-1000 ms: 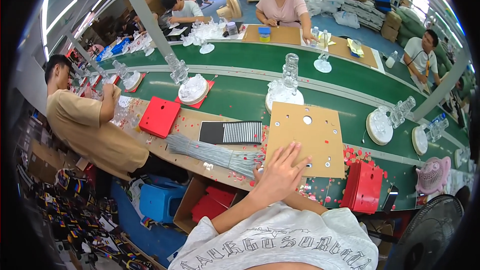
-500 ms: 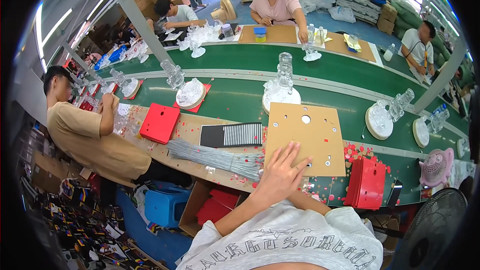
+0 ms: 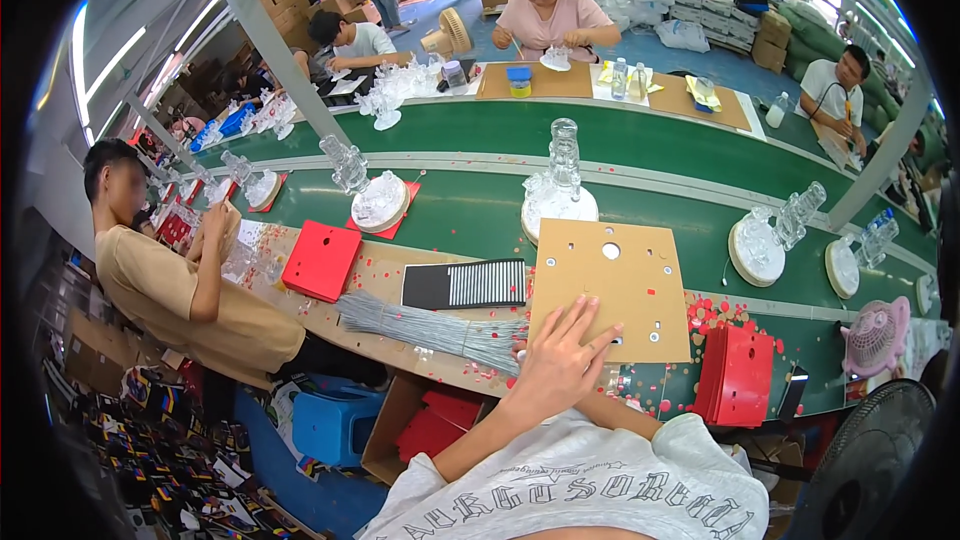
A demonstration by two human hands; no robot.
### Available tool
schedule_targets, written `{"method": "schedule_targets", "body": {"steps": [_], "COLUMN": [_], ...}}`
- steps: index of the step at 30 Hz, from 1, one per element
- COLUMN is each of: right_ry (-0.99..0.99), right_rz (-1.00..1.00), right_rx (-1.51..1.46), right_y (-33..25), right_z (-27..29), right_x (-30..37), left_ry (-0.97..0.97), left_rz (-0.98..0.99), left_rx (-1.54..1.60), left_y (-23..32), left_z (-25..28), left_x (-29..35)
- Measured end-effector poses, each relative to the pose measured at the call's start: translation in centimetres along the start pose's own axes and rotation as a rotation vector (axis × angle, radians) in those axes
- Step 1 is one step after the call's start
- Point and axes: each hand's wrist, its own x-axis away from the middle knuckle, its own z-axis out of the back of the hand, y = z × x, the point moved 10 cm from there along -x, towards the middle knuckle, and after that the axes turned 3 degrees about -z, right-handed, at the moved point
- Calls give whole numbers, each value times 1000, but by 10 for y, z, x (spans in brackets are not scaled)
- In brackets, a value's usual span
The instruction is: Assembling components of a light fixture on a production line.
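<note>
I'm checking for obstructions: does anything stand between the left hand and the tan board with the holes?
Nothing visible does. The left hand lies palm down on the tan board, its fingers over the near-left part of the upper face. What is under the palm is hidden.

A squarish brown cardboard sheet (image 3: 625, 280) is turning its broad, unfolded face upward. A large round hole is piercing it near the far edge, with smaller cutouts spreading around. A red scrap (image 3: 651, 291) is resting right of centre. The left hand (image 3: 565, 355) is covering part of its near side. It is sitting between grey wires (image 3: 430, 328) and stacked red panels (image 3: 733, 377).
</note>
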Motion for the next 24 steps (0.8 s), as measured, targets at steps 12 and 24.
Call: {"method": "schedule_targets", "body": {"steps": [12, 24], "right_ry": [-7, 34], "right_rz": [-154, -287], "right_rx": [-34, -76], "right_y": [31, 52], "right_z": [11, 16], "right_x": [23, 21], "left_ry": [14, 15], "left_rz": [8, 1], "left_rx": [21, 0], "left_y": [-2, 2], "left_z": [0, -7], "left_x": [-3, -6]}}
